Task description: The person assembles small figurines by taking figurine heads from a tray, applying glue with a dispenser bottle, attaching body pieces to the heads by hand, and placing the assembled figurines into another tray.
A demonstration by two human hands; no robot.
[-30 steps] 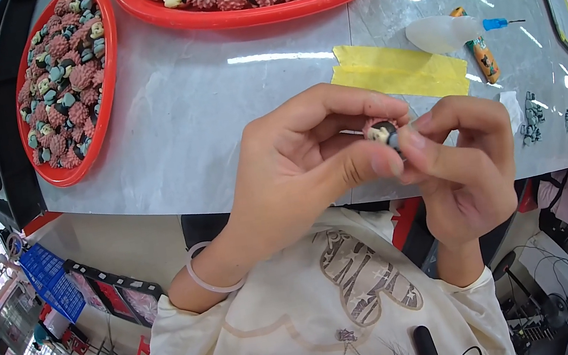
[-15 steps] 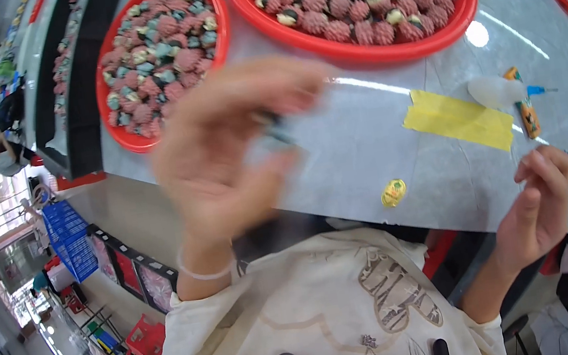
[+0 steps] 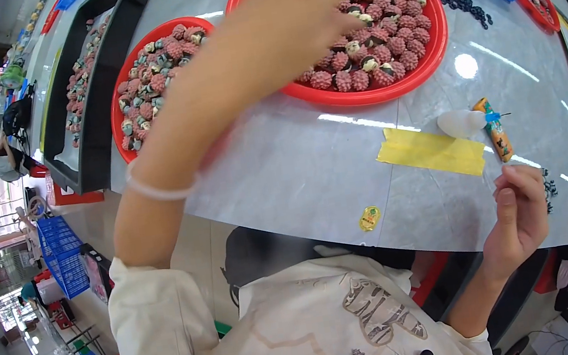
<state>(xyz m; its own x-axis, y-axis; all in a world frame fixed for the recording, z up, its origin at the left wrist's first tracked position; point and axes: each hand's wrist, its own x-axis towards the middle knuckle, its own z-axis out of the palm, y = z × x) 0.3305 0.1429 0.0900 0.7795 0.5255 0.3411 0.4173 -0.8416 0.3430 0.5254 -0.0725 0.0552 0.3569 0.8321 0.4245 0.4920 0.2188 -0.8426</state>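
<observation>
Left hand over large red tray, fingers parted, blurred; cannot tell if holding. Pink figures fill tray. Right hand below-right of tray, fingers curled, grip unclear. Likely step: tray reach; next calls for careful finger placement.

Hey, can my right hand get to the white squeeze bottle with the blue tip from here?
Probably yes. The right hand is near the table's front edge, and the white squeeze bottle lies just beyond. Only flat yellow tape and a slim orange item lie near the way.
</observation>
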